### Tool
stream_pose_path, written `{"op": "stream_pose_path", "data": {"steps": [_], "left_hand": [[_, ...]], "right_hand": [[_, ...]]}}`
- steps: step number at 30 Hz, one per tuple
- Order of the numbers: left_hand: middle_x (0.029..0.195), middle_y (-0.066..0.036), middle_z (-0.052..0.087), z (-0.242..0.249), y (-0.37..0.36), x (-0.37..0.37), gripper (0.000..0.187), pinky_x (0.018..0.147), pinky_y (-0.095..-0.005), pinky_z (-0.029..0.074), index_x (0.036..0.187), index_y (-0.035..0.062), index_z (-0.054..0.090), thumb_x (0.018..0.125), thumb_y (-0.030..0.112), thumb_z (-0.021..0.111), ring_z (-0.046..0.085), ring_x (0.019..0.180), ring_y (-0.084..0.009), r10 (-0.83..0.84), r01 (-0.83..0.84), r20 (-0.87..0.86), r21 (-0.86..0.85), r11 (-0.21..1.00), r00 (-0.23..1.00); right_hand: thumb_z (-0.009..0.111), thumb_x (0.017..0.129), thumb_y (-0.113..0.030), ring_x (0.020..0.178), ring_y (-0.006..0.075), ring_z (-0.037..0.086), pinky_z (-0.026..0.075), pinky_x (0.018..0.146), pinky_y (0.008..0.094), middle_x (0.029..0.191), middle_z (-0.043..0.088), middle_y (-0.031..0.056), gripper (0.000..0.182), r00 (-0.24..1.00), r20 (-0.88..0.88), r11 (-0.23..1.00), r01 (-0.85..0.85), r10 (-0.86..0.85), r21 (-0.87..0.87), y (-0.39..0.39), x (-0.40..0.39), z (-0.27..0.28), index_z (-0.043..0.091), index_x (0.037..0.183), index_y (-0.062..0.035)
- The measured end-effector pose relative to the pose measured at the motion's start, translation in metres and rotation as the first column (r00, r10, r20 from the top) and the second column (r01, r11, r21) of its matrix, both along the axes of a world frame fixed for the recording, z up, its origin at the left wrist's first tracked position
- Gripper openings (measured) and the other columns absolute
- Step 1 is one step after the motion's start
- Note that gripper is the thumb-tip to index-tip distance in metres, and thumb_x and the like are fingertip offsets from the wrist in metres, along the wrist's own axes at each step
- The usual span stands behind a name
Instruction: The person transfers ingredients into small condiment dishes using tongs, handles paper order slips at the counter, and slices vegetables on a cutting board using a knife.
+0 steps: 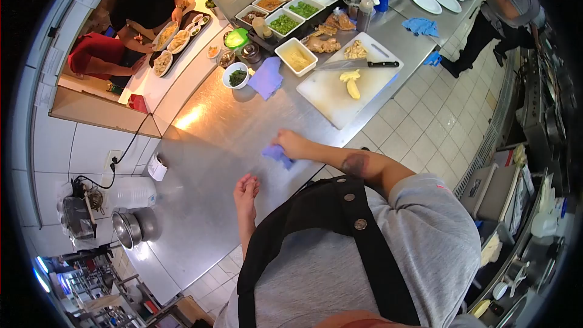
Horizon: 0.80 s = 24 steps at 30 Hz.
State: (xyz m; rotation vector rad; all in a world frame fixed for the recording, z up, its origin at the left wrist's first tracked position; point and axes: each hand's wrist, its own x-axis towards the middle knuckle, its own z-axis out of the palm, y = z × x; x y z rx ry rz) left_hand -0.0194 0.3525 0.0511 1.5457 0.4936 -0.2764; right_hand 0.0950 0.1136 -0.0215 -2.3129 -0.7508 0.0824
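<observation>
- Black apron (303,206), worn over a grey shirt (419,237): nearest the camera.
- Right hand (290,144): fingers closed on a purple cloth (279,157), located at the metal counter (200,188).
- Left hand (246,193): fingers curled inward; whether they pinch anything cannot be told.
- White cutting board (325,100): beyond the right hand; supports a knife (382,64) and yellow pieces (353,88).
- Larger cloth (265,78): beside a bowl of greens (235,76).
</observation>
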Motion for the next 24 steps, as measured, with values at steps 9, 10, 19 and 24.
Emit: {"op": "stream_pose_path", "data": {"steps": [9, 10, 19, 24], "left_hand": [[0.112, -0.009, 0.067, -0.007, -0.153, 0.012, 0.034, 0.081, -0.0293, 0.051, 0.125, 0.0031, 0.057, 0.094, 0.016, 0.062, 0.064, 0.093, -0.0163, -0.025, 0.025, 0.100, 0.003, 1.000, 0.995], [0.112, -0.010, 0.067, -0.012, -0.177, 0.016, 0.035, 0.082, -0.0303, 0.051, 0.124, 0.0027, 0.057, 0.093, 0.016, 0.063, 0.064, 0.094, -0.0171, -0.067, 0.060, 0.126, 0.054, 0.997, 0.990], [0.099, -0.018, 0.065, -0.059, -0.296, 0.100, 0.045, 0.081, -0.0393, 0.051, 0.120, 0.0000, 0.058, 0.080, 0.016, 0.072, 0.063, 0.088, -0.0309, -0.139, -0.045, 0.258, 0.599, 0.799, 0.956], [0.095, -0.018, 0.067, -0.061, -0.304, 0.137, 0.051, 0.079, -0.0427, 0.053, 0.116, -0.0014, 0.057, 0.072, 0.013, 0.078, 0.065, 0.087, -0.0345, -0.158, -0.105, 0.267, 0.758, 0.644, 0.951]], "right_hand": [[0.068, 0.075, -0.003, 0.112, 0.0415, 0.057, 0.048, 0.095, 0.0456, 0.125, 0.052, 0.0276, 0.049, 0.963, 0.152, 0.959, 0.190, -0.224, 0.211, -0.090, 0.107, 0.155, 0.062, 0.123, -0.0070], [0.068, 0.076, -0.003, 0.115, 0.0411, 0.056, 0.048, 0.096, 0.0452, 0.126, 0.052, 0.0272, 0.047, 0.965, 0.150, 0.949, 0.170, -0.215, 0.267, -0.117, 0.108, 0.154, 0.062, 0.122, -0.0068], [0.066, 0.084, -0.018, 0.084, 0.0391, 0.068, 0.054, 0.078, 0.0459, 0.092, 0.069, 0.0209, 0.019, 0.684, 0.193, 0.693, 0.720, -0.704, -0.024, -0.447, 0.142, 0.010, 0.073, 0.094, -0.0032], [0.072, 0.080, -0.022, 0.079, 0.0350, 0.070, 0.055, 0.074, 0.0422, 0.084, 0.071, 0.0174, 0.022, 0.745, 0.042, 0.743, 0.667, -0.665, -0.058, -0.477, 0.132, -0.004, 0.075, 0.095, -0.0071]]}}
